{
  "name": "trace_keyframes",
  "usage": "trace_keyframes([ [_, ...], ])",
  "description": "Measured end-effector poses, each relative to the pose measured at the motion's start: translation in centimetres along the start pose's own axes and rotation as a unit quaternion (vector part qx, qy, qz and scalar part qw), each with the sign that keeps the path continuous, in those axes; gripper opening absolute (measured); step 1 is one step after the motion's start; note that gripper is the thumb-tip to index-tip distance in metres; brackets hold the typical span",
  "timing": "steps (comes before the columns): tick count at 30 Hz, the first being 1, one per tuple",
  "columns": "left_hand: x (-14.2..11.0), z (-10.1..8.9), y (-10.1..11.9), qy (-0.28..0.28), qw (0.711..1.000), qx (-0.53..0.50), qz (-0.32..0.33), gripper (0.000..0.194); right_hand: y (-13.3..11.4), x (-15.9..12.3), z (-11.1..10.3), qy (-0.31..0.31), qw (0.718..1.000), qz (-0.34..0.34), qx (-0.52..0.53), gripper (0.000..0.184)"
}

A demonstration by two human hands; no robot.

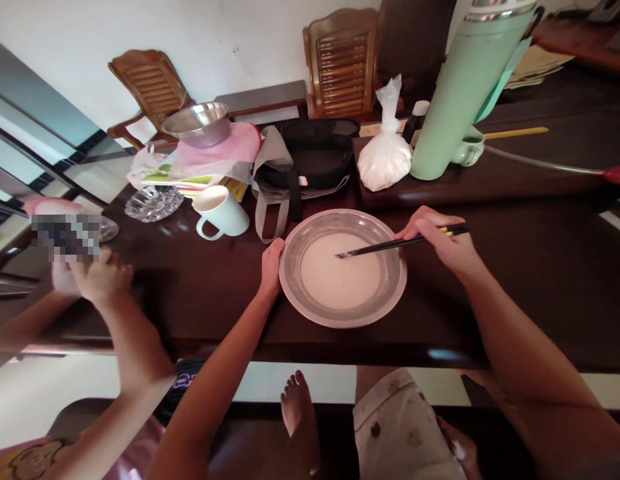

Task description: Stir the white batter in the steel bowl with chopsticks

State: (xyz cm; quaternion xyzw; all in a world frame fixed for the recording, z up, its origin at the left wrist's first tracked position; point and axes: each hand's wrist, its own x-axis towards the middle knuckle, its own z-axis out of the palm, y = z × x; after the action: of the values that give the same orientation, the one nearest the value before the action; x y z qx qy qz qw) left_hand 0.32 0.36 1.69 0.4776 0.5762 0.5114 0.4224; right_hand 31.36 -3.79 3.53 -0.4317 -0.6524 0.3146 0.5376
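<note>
A round metal bowl (pixel 293 293) with a wide rim stands near the front edge of the dark table. Whitish liquid (pixel 340 283) fills its lower part. My left hand (pixel 273 263) grips the bowl's left rim, with the far-side fingers hidden. In my right hand (pixel 443 240), closed above the right rim, is a pair of black chopsticks (pixel 373 248) with gold bands. Their tips reach the liquid near the middle of the bowl and have white stuff on them.
Left of the bowl are a white mug (pixel 225 210) and a glass dish (pixel 153 203). Behind it lie a black-and-grey bag (pixel 310 160), a knotted plastic bag of white powder (pixel 385 160) and a tall green flask (pixel 460 93). Another person's hands (pixel 97 270) hold a blurred-out object at far left.
</note>
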Motion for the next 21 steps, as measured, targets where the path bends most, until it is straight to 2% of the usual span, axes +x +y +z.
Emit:
trace_keyframes([
  [2, 0.0, 0.0, 0.0, -0.006, 1.0, 0.001, 0.002, 0.038, 0.2, 0.0, -0.3, 0.027, 0.999, -0.005, 0.041, 0.036],
  [3, 0.0, -0.1, 0.0, -0.007, 1.0, 0.0, 0.003, 0.038, 0.2, 0.0, -0.3, 0.021, 0.998, -0.003, 0.053, 0.038],
  [7, 0.1, -0.1, -0.2, -0.009, 1.0, -0.007, 0.001, 0.038, -0.3, -0.1, 0.6, -0.073, 0.997, 0.013, 0.019, 0.03],
  [8, 0.1, -0.1, -0.3, -0.008, 1.0, -0.008, 0.001, 0.038, -0.3, -0.1, 0.7, -0.081, 0.997, 0.013, 0.0, 0.027],
  [11, 0.1, -0.1, -0.3, -0.003, 1.0, -0.012, -0.002, 0.038, -0.2, 0.0, 0.7, -0.036, 0.999, 0.009, -0.019, 0.026],
  [13, 0.1, -0.1, -0.3, -0.003, 1.0, -0.013, -0.002, 0.038, 0.0, 0.0, 0.5, 0.012, 1.0, 0.008, 0.011, 0.031],
  [15, 0.1, -0.2, -0.3, -0.006, 1.0, -0.012, -0.001, 0.037, 0.1, -0.1, 0.5, 0.025, 0.998, 0.012, 0.049, 0.036],
  [19, 0.1, -0.1, -0.2, -0.001, 1.0, -0.014, -0.007, 0.036, -0.2, -0.2, 1.0, -0.055, 0.997, 0.04, 0.044, 0.032],
  [21, 0.1, -0.1, -0.2, 0.002, 1.0, -0.011, -0.006, 0.037, -0.2, -0.1, 1.0, -0.065, 0.997, 0.036, 0.016, 0.027],
])
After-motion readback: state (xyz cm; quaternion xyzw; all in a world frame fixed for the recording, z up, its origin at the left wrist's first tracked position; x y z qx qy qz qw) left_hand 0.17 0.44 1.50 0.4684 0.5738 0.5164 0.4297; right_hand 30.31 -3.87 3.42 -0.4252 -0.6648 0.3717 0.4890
